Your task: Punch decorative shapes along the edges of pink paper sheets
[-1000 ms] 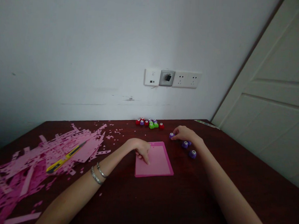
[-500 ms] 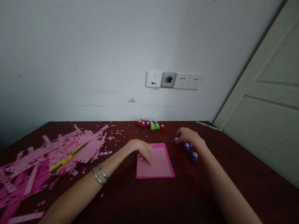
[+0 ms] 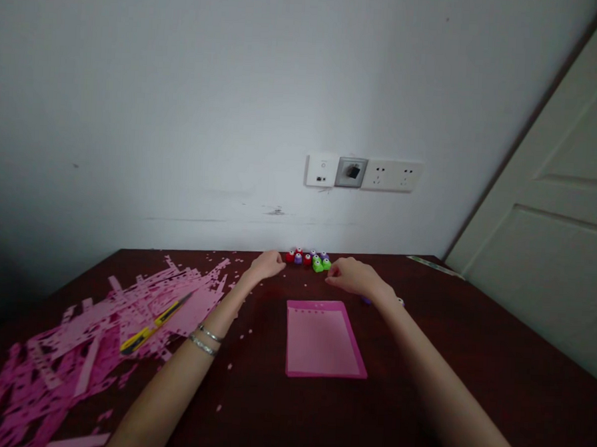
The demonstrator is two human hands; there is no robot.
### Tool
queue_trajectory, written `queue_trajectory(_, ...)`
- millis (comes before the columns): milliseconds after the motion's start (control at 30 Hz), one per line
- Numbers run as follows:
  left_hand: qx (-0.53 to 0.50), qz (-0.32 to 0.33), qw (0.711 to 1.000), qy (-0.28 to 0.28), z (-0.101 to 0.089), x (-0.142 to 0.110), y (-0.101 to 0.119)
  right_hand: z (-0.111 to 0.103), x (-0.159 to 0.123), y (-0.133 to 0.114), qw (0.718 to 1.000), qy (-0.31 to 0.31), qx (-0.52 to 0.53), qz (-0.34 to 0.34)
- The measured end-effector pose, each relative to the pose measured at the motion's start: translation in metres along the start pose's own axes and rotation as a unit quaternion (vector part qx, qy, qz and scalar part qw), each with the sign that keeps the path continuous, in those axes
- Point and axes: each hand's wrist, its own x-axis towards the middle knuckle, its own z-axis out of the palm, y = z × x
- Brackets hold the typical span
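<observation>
My left hand [image 3: 267,264] is over the back of the table, its fingers curled in and nothing visible in them. It is just left of the group of craft punches, nearest a red punch [image 3: 290,257]. Beside the green punches [image 3: 318,264] at the right end of this group is my right hand [image 3: 348,276], fingers bent together; what they hold, if anything, is hidden. Purple punches [image 3: 366,300] show only partly past my right forearm. A light pink sheet [image 3: 325,345] with a row of small marks near its top lies on a darker pink sheet [image 3: 361,370], touched by neither hand.
Pink paper strips and scraps [image 3: 92,346] are heaped at the left, with a yellow utility knife [image 3: 156,324] on top. A thin pale strip [image 3: 436,266] lies at the back right edge. Behind the table stands a wall with sockets [image 3: 388,175].
My left hand has left the pink sheet and moved back to the punches. My right hand has moved left and back, away from the purple punches. The view has shifted slightly.
</observation>
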Motion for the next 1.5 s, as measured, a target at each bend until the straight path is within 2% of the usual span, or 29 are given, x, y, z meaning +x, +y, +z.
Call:
queue_trajectory(100, 0.005, -0.043, 0.997, 0.058, 0.009, 0.006, -0.011, 0.003, 0.017, -0.006, 1.000, 0.007, -0.001, -0.012)
queue_trajectory(300, 0.002, -0.067, 0.994, 0.091, 0.030, 0.019, -0.013, 0.025, 0.042, -0.002, 1.000, 0.019, 0.009, -0.009)
queue_trajectory(433, 0.003, -0.080, 0.991, 0.105, 0.041, 0.037, -0.016, 0.035, 0.046, 0.003, 1.000, 0.022, 0.018, -0.011)
queue_trajectory(567, 0.008, -0.088, 0.990, 0.111, 0.051, 0.053, -0.019, 0.036, 0.046, 0.003, 0.999, 0.021, 0.023, -0.021)
queue_trajectory(833, 0.093, -0.104, 0.976, 0.166, 0.068, 0.060, -0.009, 0.035, 0.048, 0.003, 1.000, 0.012, 0.010, -0.017)
queue_trajectory(1033, 0.094, -0.112, 0.975, 0.166, 0.069, 0.063, -0.005, 0.035, 0.047, 0.003, 1.000, 0.013, 0.006, -0.012)
queue_trajectory(1267, 0.033, -0.109, 0.980, 0.164, 0.068, 0.065, -0.009, 0.035, 0.046, 0.003, 1.000, 0.015, 0.014, -0.012)
queue_trajectory(1400, 0.009, -0.094, 0.982, 0.161, 0.058, 0.061, -0.011, 0.034, 0.046, 0.004, 0.999, 0.022, 0.024, -0.015)
queue_trajectory(1500, -0.015, -0.053, 0.983, 0.173, 0.044, 0.055, -0.008, 0.034, 0.047, 0.008, 0.998, 0.038, 0.041, -0.016)
